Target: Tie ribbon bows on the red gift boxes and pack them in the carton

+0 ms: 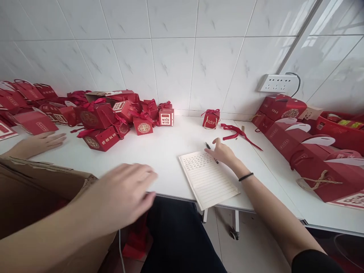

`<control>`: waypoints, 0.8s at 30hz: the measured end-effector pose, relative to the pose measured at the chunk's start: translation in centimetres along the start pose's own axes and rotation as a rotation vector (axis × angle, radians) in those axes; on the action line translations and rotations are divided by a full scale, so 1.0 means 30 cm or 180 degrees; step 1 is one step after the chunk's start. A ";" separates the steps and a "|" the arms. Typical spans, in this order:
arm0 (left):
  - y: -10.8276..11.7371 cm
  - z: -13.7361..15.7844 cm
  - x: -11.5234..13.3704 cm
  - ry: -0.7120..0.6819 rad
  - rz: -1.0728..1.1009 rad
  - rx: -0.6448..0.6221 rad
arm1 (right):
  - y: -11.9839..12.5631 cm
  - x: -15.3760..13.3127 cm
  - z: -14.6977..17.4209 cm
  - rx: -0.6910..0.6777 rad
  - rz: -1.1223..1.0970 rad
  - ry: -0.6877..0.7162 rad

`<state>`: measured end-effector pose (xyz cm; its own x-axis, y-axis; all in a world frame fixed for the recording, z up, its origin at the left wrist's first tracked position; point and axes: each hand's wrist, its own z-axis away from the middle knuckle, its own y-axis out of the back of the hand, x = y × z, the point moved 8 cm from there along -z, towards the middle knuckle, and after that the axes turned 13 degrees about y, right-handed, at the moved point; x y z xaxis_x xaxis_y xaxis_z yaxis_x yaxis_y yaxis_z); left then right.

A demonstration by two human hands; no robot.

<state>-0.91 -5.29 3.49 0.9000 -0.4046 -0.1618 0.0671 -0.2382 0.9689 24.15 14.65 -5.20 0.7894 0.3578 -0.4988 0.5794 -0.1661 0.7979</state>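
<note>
My right hand (223,152), with a black band at the wrist, is at the top right corner of a lined notebook (213,185). Its fingers are curled on a dark pen (208,145), whose middle they hide. Rows of small handwriting fill the upper part of the notebook's page. Blurred by motion, my left hand (125,193) hovers above the table's front edge, fingers stretched out and thumb apart, holding nothing. Beyond the notebook stands a small red gift box (211,119) with a ribbon bow and a gold cord. Loose red ribbon (234,132) lies to its right.
Another person's hand (42,146) rests on the white table (159,159) at left, near many red gift boxes (101,138). An open cardboard box (48,170) stands at front left. Larger red boxes (301,151) line the right, beside a red basket (338,131). A power strip (277,83) hangs on the wall.
</note>
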 end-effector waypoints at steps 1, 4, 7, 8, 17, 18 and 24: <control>-0.043 -0.051 0.065 -0.0178 -0.0049 -0.0086 | -0.022 0.003 0.011 -0.0101 0.0015 0.0049; -0.174 -0.152 0.213 -0.0732 0.0008 -0.0389 | -0.048 0.003 0.033 -0.0374 -0.0066 0.0290; -0.288 -0.178 0.241 -0.0903 0.0272 -0.0795 | -0.049 0.019 0.032 -0.0565 -0.0305 0.0435; -0.317 -0.175 0.235 -0.0923 0.0363 -0.0932 | -0.046 0.030 0.025 -0.0590 -0.0373 0.0418; -0.354 -0.160 0.209 -0.0804 0.0765 -0.1177 | 0.029 0.000 0.083 0.0729 -0.2948 0.0385; -0.351 -0.162 0.212 -0.0801 0.0789 -0.1154 | 0.037 -0.014 0.115 0.0854 -0.2929 0.0417; -0.353 -0.158 0.222 -0.0776 0.0773 -0.1152 | -0.031 -0.046 0.196 0.0369 -0.3065 0.0203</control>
<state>6.41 -1.26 -6.97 0.7842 -0.6154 0.0794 0.0521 0.1927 0.9799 23.72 8.91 -7.24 -0.0437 0.4365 -0.8986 0.9906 0.1356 0.0177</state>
